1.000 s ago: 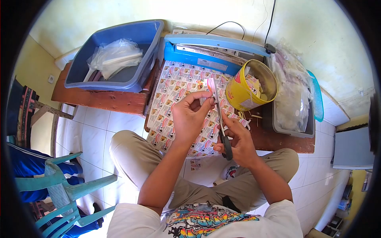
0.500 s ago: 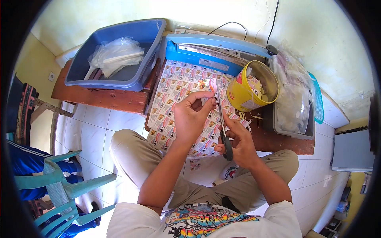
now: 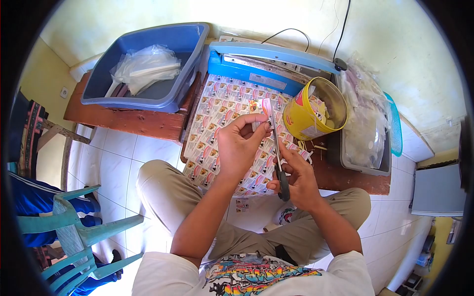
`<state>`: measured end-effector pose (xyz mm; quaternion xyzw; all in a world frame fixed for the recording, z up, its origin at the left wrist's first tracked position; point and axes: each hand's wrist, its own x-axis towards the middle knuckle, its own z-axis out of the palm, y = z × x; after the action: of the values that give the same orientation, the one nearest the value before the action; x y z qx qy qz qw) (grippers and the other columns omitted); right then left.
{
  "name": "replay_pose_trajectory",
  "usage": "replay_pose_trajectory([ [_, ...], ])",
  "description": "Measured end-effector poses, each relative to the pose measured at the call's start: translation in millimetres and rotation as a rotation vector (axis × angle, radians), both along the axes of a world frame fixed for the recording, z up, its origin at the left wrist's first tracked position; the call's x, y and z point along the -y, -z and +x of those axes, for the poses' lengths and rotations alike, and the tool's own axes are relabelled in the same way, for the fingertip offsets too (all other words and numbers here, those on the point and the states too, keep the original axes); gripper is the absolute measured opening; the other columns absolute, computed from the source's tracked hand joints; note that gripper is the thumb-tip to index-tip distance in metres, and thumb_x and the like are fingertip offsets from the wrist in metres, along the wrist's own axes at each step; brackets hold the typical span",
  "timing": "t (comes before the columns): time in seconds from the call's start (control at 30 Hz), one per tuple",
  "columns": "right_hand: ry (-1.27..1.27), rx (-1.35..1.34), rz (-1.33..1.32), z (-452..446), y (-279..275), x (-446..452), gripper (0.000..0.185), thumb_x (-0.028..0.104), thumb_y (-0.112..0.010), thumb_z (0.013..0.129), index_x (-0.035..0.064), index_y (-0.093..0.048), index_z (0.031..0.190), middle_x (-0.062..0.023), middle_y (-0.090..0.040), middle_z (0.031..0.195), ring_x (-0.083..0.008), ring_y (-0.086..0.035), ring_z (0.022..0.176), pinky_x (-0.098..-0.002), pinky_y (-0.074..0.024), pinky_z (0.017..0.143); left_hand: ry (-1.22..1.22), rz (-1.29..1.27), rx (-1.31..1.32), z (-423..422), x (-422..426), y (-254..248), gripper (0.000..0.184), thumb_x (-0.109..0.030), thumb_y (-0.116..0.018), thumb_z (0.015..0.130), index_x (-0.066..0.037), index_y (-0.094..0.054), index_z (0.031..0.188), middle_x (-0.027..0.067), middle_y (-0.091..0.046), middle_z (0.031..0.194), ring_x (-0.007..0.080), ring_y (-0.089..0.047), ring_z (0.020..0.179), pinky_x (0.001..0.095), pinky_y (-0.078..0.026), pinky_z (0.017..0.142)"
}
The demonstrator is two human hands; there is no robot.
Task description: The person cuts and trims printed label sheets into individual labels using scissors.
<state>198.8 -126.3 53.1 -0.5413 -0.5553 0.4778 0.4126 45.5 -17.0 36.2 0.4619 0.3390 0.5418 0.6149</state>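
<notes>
Pinched between the thumb and fingers of my left hand (image 3: 241,145) is a small printed label (image 3: 267,106). My right hand (image 3: 297,172) is wrapped round the black handles of a pair of scissors (image 3: 282,181). The blades point away from me and lie along the label's right edge, close to my left fingertips. Under both hands are printed label sheets (image 3: 207,143) spread on the bench. A yellow tin (image 3: 301,118) with paper scraps inside stands just beyond my right hand.
A blue sealer (image 3: 266,81) stands behind the sheets. At the left a blue tub (image 3: 173,101) holds plastic bags. A grey tray (image 3: 368,170) with plastic is at the right. Beside a green chair (image 3: 74,237), a person's legs (image 3: 34,200) show at the lower left.
The view has shifted slightly. Both hands keep nearly the same pose, with the label and scissors still held.
</notes>
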Motion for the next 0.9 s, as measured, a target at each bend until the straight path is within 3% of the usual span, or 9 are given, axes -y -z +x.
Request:
replay_pose_trajectory([
  [0.7,-0.011,0.008,0.013,1.9,3.7,0.1,0.104,0.011,-0.093,0.077,0.0034,-0.033,0.162,-0.0090,-0.051,0.124,-0.0141,-0.061,0.092,-0.0262,-0.0595,0.072,0.003,0.013,-0.039,-1.6,-1.4,-0.8,0.019,0.005,-0.070,0.095,0.007,-0.070,0.114,0.0133,-0.074,0.102,0.0160,-0.074,0.089,0.0305,-0.065,0.083],
  [0.77,0.019,-0.068,0.036,-3.0,1.3,0.7,0.102,0.004,-0.092,0.075,0.0050,-0.037,0.161,-0.0055,-0.052,0.111,-0.0081,-0.056,0.084,-0.0213,-0.0585,0.069,-0.053,-0.007,-0.001,0.4,-3.0,-1.9,0.018,0.004,-0.070,0.096,0.007,-0.070,0.114,0.0123,-0.074,0.102,0.0146,-0.073,0.088,0.0306,-0.065,0.081],
  [0.9,0.020,-0.086,0.021,-3.8,0.4,1.0,0.102,0.003,-0.092,0.075,0.0043,-0.037,0.160,-0.0059,-0.052,0.113,-0.0090,-0.057,0.085,-0.0212,-0.0595,0.071,-0.052,0.036,0.000,-0.5,-5.0,3.3,0.017,0.003,-0.069,0.097,0.007,-0.069,0.114,0.0116,-0.074,0.103,0.0134,-0.072,0.089,0.0305,-0.065,0.081],
])
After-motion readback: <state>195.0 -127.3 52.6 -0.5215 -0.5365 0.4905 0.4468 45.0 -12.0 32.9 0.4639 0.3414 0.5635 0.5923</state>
